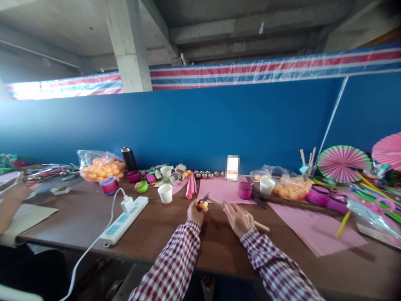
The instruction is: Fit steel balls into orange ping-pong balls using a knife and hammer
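My left hand (pixel 194 214) is closed around a small orange ball (pixel 203 205), holding it just above the table's front half. A dark, pointed piece (pixel 206 196) sticks up from the ball's top; its kind is not clear. To the right, my right hand (pixel 238 220) grips a pale wooden stick (pixel 262 226), with fingers over its middle. The stick's far end reaches close to the ball; whether they touch I cannot tell. Behind both hands lies a pink paper sheet (pixel 213 189), with a magenta band roll (pixel 244 190) on it.
A white power strip (pixel 125 221) with a plugged-in charger lies left, near a paper cup (pixel 165 193). Bags of orange balls (pixel 102 168) stand at the back. Another pink sheet (pixel 316 230) and paper fans (pixel 343 168) are right. Another person's hand (pixel 12 200) is at far left.
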A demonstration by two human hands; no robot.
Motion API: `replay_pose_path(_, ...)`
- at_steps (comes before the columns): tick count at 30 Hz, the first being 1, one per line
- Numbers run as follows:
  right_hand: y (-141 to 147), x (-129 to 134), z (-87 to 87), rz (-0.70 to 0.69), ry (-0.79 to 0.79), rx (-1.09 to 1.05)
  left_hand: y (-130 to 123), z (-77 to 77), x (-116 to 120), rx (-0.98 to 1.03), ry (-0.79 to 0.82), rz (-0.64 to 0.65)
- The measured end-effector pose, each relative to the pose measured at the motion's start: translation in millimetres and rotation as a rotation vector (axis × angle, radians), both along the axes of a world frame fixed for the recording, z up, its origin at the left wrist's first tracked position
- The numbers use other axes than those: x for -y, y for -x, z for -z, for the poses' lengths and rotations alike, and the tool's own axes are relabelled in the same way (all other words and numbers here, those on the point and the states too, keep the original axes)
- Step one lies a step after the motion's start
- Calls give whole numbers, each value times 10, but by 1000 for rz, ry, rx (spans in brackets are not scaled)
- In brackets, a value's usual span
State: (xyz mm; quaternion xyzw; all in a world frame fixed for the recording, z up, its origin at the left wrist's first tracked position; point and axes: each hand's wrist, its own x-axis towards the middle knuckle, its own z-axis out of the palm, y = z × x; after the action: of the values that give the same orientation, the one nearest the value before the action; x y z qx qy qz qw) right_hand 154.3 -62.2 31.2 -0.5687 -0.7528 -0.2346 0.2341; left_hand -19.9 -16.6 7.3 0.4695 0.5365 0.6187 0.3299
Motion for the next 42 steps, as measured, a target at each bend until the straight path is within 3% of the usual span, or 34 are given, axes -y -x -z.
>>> replay_pose_path(6,-4,13,-17,20,-28,-11,1,25,-11,-48,-32,4)
replay_pose_path(12,-26,-13,13,-57,-70,17,-5,40,-18,-17,-42,44)
replay_pose_path(18,-26,-4,3,-13,-99,6,-28,1,-3,122,-39,108)
replay_pose_path(23,-46,-3,-5,8,-137,-18,-21,-27,6,123,-43,77)
replay_pose_path(28,-39,-17,0,-36,-111,39,-16,-45,17,127,-34,86)
replay_pose_path(37,-16,-38,36,-18,-54,33,-51,-21,-4,213,-55,148)
replay_pose_path(42,2,-6,-28,29,-71,-22,-46,-61,13,218,-39,113)
